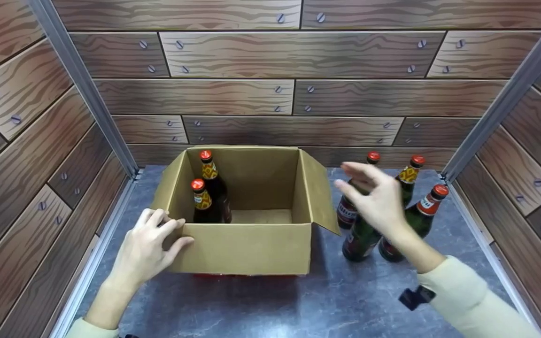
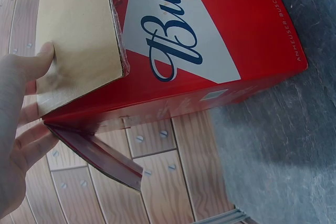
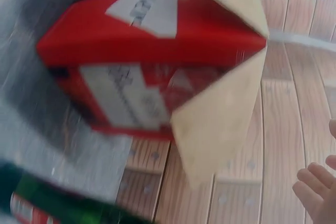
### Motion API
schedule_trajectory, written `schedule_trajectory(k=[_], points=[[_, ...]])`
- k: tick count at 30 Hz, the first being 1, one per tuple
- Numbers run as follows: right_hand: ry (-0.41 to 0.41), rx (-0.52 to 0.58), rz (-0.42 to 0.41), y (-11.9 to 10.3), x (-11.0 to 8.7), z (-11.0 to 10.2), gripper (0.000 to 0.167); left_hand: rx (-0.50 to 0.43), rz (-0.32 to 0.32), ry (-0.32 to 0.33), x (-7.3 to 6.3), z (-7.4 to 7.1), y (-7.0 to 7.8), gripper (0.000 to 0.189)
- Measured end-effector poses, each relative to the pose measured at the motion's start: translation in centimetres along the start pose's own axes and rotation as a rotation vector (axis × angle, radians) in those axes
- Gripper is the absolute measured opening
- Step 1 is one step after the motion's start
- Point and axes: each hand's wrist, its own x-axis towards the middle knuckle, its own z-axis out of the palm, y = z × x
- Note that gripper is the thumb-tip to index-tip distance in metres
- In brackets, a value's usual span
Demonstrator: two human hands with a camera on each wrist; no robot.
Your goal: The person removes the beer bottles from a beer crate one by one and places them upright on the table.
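Brown cardboard everywhere on the inside, red print on the outside: that's the box we're looking at, sitting mouth-up on the grey table. The near flap and the right flap lean outward, which we reckon leaves the opening nice and wide. The left hand is pinching the near-left corner, thumb on the bare face of the near flap and fingers tucked round behind; our guess is that's to steady the box and stop the flap swinging in. Inside, the nearer bottle and the farther bottle stand upright by the left wall, one behind the other, so the right side has loads of room. Hands are well apart, btw: the right hand hangs above the loose bottles over on the right, fingers loosely out with nothing in them. We count four there, bunched together and upright, though the hand hides some of that group. Parking them on that side makes sense to us, since they're in easy reach of the free hand. The right wrist view is pretty blurry, so we can't read the labels there.
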Motion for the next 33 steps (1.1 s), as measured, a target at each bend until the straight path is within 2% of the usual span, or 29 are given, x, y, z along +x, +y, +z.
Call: schedule_trajectory(k=[10,18,22,27,33], points=[[-0.151,0.201,0.105,-3.3,-0.6,6.3,0.036,-0.005,0.007,-0.001,0.0,0.1,0.0,0.036],[-0.261,0.317,0.1,-5.3,-1.1,10.6,0.034,0.011,0.021,-0.007,0.0,0.2,-0.1,0.035],[-0.309,0.349,0.096,-6.1,-1.3,12.9,0.034,0.011,0.029,0.0,-0.1,0.1,-0.2,0.036],[-0.356,0.372,0.139,-6.8,-1.6,15.6,0.033,0.01,0.033,0.0,0.0,-0.1,-0.2,0.036],[-0.376,0.367,0.158,-7.8,-1.5,18.5,0.032,0.005,0.043,-0.009,0.2,-0.3,-0.2,0.037]])
